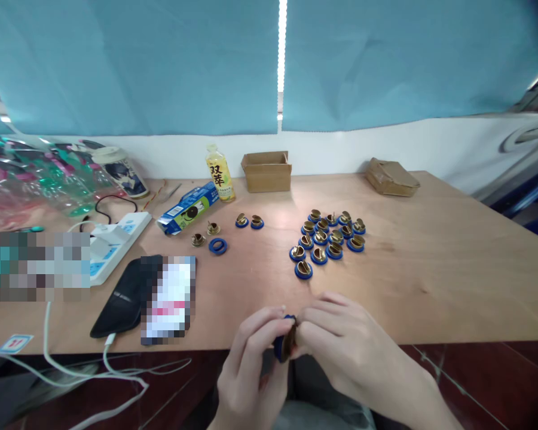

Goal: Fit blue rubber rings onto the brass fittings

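Close to the table's front edge, my left hand (255, 355) pinches a small round gold-coloured metal fitting with a blue ring (285, 341). My right hand (354, 343) grips the same piece from the right, its fingers curled over and partly hiding it. Beyond my hands lies a cluster of several similar blue-ringed fittings (320, 237), flap-like gold tops tilted up. Two more blue-ringed fittings (249, 221) lie left of that cluster. Further left are two gold fittings without visible rings (205, 233), beside loose blue rings (217, 246).
An open cardboard box (268, 173), a yellow drink bottle (222, 174) and a blue carton (189, 209) stand or lie at the back. A crumpled brown package (392, 177) is back right. Left are a black pouch (125, 297), a power strip (123, 245), cables and plastic bottles (49, 179).
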Demonstrator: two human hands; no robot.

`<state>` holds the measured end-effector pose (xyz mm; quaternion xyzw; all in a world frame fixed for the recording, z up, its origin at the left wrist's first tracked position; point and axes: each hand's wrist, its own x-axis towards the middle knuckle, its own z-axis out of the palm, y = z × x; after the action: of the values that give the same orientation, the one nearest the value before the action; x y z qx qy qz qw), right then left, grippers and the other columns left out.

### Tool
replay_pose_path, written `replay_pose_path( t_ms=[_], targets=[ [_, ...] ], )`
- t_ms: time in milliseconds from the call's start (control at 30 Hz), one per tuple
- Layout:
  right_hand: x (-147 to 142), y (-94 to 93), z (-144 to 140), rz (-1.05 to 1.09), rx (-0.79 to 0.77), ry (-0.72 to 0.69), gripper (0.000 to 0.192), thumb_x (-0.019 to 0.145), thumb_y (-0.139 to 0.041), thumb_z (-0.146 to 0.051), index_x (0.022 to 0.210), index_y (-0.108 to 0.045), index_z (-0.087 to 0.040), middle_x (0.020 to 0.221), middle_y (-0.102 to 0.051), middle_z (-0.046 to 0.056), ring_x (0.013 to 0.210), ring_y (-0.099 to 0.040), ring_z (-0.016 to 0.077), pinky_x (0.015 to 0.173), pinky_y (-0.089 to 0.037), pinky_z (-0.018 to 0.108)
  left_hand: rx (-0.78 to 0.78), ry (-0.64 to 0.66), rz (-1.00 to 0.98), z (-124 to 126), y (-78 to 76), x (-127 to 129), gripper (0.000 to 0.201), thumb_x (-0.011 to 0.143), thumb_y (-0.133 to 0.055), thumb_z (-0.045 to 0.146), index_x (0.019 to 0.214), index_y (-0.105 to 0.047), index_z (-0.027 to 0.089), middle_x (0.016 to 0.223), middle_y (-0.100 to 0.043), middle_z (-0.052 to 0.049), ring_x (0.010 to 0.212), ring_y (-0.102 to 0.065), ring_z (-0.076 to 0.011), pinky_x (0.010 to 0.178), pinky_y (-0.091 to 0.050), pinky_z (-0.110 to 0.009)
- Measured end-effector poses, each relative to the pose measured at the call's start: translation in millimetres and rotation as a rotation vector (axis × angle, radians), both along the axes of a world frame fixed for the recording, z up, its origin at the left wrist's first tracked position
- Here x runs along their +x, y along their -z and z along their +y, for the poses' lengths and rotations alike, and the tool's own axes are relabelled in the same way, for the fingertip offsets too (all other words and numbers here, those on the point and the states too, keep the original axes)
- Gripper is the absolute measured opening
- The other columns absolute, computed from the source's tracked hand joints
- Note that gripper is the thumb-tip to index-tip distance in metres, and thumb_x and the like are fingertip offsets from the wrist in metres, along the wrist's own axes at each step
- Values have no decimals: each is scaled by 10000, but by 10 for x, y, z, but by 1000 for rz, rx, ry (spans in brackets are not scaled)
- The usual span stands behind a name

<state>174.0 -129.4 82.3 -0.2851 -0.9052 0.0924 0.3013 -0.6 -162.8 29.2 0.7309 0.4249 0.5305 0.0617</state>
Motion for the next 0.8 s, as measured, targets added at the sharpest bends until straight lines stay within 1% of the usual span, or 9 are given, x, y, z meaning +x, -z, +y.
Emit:
replay_pose_path(
  t_ms=[200, 333, 400, 533, 633, 733, 800],
  targets=[
    [16, 39, -2, 4, -56, 36, 363, 1053, -328, -148, 801, -588, -171, 727, -619, -10, 650, -519, 123, 703, -379, 280, -27, 1, -38, 42, 28, 31, 360, 808, -610, -43, 1096, -608, 174, 1076, -663, -64, 1010, -677, -156, 888, -578, -229],
    [22, 95, 5, -24, -108, 13, 312, 1049, -369, -171, 846, -606, -171, 783, -651, 4, 695, -543, 136, 690, -383, 280, -19, 4, 1, 38, 46, 7, 349, 814, -596, -46, 1088, -613, 170, 1061, -669, -57, 994, -683, -139, 865, -571, -189],
    [11, 110, 11, -28, -119, 7, 316, 1049, -369, -176, 851, -615, -169, 776, -655, 8, 683, -543, 139, 671, -384, 282, -22, -4, 18, 34, 60, -14, 349, 818, -596, -43, 1094, -614, 170, 1060, -673, -57, 988, -687, -137, 853, -572, -182],
    [-32, 106, 4, -14, -106, 12, 372, 1053, -329, -168, 832, -629, -170, 744, -660, 17, 644, -548, 142, 660, -397, 297, -45, -16, 45, 32, 80, -47, 374, 811, -611, -41, 1110, -613, 183, 1069, -685, -55, 994, -696, -155, 894, -577, -224],
    [-60, 115, -8, -9, -98, 13, 374, 1053, -325, -173, 834, -628, -169, 762, -671, 29, 671, -571, 153, 658, -402, 303, -64, -23, 25, 30, 93, -59, 366, 822, -603, -26, 1108, -616, 202, 1070, -690, -53, 980, -704, -167, 898, -592, -262],
    [-56, 158, -22, -4, -137, 11, 319, 1051, -368, -201, 855, -618, -175, 783, -665, 26, 701, -574, 157, 664, -407, 295, -96, -47, -4, 24, 128, -60, 363, 835, -596, -7, 1115, -621, 224, 1074, -692, -54, 964, -708, -176, 876, -607, -287],
    [-38, 205, -34, 48, -233, 23, 200, 1032, -456, -244, 917, -610, -189, 819, -656, 17, 731, -572, 155, 684, -419, 284, -148, -48, -53, 20, 164, -46, 348, 840, -624, 38, 1132, -623, 226, 1077, -687, -64, 960, -707, -186, 836, -617, -284]
  ],
)
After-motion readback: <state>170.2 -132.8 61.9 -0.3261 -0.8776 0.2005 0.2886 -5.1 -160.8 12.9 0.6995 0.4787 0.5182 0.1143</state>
